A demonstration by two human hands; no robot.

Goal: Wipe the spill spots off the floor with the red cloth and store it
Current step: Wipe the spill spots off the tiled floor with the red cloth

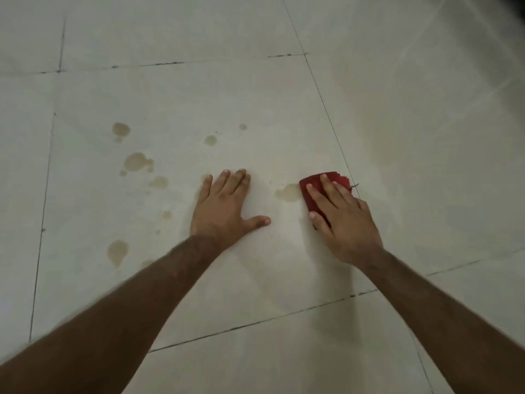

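A folded red cloth (312, 189) lies on the pale tiled floor (255, 95) under my right hand (343, 220), whose fingers press it flat. Just left of the cloth is a brownish spill spot (288, 192), touching the cloth's edge. My left hand (224, 209) rests flat on the floor with its fingers spread and holds nothing. Several more brownish spots dot the tile to the left, such as a large spot (136, 161), an upper spot (121, 129), a lower spot (117, 251) and a small spot (210, 140) above my left hand.
The floor is made of large light tiles with dark grout lines (326, 109). A darker shadowed area (514, 7) sits at the top right corner. Nothing else stands on the floor in view.
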